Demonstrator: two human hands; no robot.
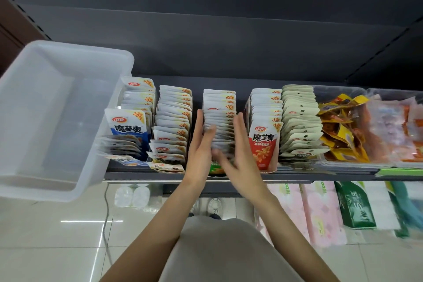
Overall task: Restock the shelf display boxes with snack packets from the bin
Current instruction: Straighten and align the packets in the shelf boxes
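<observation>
**A:** Which step do you make this?

**B:** I'd call it tidying a row that is already loaded. My left hand (199, 144) lies flat against the left side of the middle row of packets (218, 121), its fingers (199, 119) straight, the thumb resting across the packet tops. My right hand (240, 144) is spread at the right side of the same row, fingers loose and a little blurred; I can't tell whether they touch the packets. Neither hand holds a packet.

**A:** And the bin?

**B:** The clear bin (75, 121) sits at the left end of the shelf (229, 176), overhanging its near edge. I see nothing in it, so I judge the restock nearly finished.

**A:** How does that row lie?

**B:** It runs near to far along the shelf, third from the left, between the second row (172, 121) and the red-fronted display box (263, 144). Each packet stands on edge, its top upward and its printed face toward me.

**A:** Next move?

**B:** Probably pressing both palms inward to square the stack, then pushing it back. The packets look slippery, so the pressure needs to be even, or the near ones may topple forward.
</observation>
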